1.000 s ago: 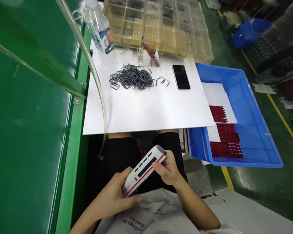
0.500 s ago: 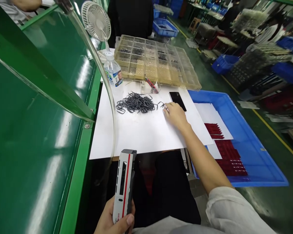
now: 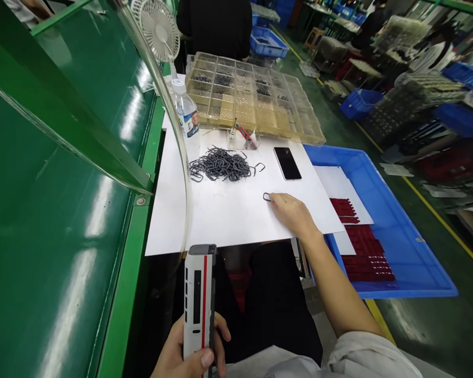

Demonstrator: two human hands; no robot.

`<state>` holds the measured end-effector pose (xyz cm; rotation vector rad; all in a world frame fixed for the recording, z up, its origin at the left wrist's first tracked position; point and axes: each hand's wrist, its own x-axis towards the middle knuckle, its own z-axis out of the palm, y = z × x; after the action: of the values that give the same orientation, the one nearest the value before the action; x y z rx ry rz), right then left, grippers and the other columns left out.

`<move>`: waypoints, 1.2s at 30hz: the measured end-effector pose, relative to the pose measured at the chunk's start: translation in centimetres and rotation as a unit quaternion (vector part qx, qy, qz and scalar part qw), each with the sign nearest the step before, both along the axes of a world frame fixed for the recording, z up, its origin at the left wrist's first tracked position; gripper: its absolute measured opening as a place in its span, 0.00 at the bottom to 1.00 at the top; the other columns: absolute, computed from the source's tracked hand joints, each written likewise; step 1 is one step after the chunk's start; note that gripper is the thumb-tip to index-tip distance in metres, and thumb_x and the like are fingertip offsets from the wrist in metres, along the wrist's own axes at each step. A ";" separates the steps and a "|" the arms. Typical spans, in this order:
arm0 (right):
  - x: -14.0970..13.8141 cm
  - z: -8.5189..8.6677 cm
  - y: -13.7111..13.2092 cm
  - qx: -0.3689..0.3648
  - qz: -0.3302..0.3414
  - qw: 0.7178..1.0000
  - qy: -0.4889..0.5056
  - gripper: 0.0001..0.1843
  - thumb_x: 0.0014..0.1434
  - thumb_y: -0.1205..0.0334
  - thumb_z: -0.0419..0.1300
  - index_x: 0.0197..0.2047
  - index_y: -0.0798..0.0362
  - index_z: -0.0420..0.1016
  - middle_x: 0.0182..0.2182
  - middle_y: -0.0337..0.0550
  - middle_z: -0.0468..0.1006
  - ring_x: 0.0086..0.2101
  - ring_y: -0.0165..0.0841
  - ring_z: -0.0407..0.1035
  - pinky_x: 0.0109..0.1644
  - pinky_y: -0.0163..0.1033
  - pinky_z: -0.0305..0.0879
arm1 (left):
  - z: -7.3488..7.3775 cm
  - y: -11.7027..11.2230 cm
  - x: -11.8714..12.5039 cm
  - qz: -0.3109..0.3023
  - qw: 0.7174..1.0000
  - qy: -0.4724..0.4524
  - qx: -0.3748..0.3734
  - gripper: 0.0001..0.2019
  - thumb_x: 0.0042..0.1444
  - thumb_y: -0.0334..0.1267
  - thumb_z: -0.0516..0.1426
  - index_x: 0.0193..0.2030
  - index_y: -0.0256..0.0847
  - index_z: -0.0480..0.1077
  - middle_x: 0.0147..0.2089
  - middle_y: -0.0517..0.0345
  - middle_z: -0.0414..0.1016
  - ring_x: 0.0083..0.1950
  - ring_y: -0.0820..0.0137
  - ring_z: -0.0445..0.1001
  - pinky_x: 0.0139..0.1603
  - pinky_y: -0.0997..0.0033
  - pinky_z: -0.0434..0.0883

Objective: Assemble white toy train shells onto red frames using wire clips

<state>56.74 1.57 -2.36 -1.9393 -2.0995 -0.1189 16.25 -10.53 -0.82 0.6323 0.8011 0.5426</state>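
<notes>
My left hand grips the lower end of a white toy train car with a red stripe and dark windows, held upright over my lap. My right hand rests on the white board, its fingertips pinched on a small grey metal clip. A pile of the same grey clips lies further back on the board, apart from my hand.
A black phone lies right of the pile. Behind stand a water bottle, a clear compartment box, a small fan. A blue bin with red parts sits right. A green panel fills the left. A person stands beyond.
My right hand has drawn back from beside the pile toward me, dragging one clip with it. The train car in my left hand stays upright, shifted slightly lower.
</notes>
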 end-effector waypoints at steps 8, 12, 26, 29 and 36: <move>1.6 0.0 1.7 0.030 0.008 0.998 0.061 0.16 0.74 0.69 0.57 0.56 0.52 0.85 0.49 0.52 0.91 0.47 0.45 0.86 0.54 0.48 0.83 | -0.7 -0.4 0.0 -0.044 0.998 0.005 0.034 0.31 0.62 0.60 0.74 0.62 0.43 0.77 0.46 0.49 0.83 0.34 0.66 0.78 0.39 0.64 0.72; 2.0 -0.2 1.9 0.048 -0.008 0.995 0.088 0.17 0.73 0.69 0.56 0.53 0.52 0.87 0.48 0.52 0.91 0.47 0.47 0.86 0.53 0.52 0.83 | -1.1 -0.6 0.1 -0.047 0.999 0.012 0.019 0.36 0.62 0.62 0.73 0.69 0.46 0.72 0.39 0.57 0.79 0.31 0.69 0.73 0.35 0.67 0.69; 1.6 0.3 1.7 -0.006 0.046 0.997 0.063 0.20 0.81 0.59 0.53 0.54 0.52 0.87 0.42 0.54 0.89 0.43 0.47 0.82 0.50 0.50 0.79 | -1.2 -0.1 0.0 -0.056 0.994 0.072 0.055 0.44 0.62 0.64 0.73 0.77 0.45 0.68 0.38 0.57 0.77 0.33 0.69 0.72 0.37 0.68 0.71; 1.7 0.4 2.0 0.007 0.022 0.997 0.067 0.20 0.81 0.59 0.52 0.53 0.53 0.87 0.43 0.55 0.88 0.45 0.48 0.81 0.53 0.51 0.78 | -1.2 -0.1 0.0 -0.058 0.994 0.077 0.060 0.41 0.62 0.64 0.72 0.74 0.45 0.70 0.39 0.57 0.77 0.33 0.69 0.73 0.38 0.67 0.73; 2.4 -0.3 1.3 0.035 0.067 0.989 0.126 0.17 0.77 0.53 0.62 0.59 0.51 0.87 0.56 0.55 0.89 0.56 0.51 0.81 0.65 0.60 0.79 | -2.5 -1.1 -0.6 -0.062 0.990 0.101 0.073 0.45 0.65 0.63 0.71 0.80 0.45 0.64 0.40 0.57 0.77 0.33 0.68 0.73 0.37 0.66 0.76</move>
<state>59.13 2.90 -2.64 -1.6718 -2.0210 0.0752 15.62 -11.66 -3.36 0.8769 0.9102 0.4305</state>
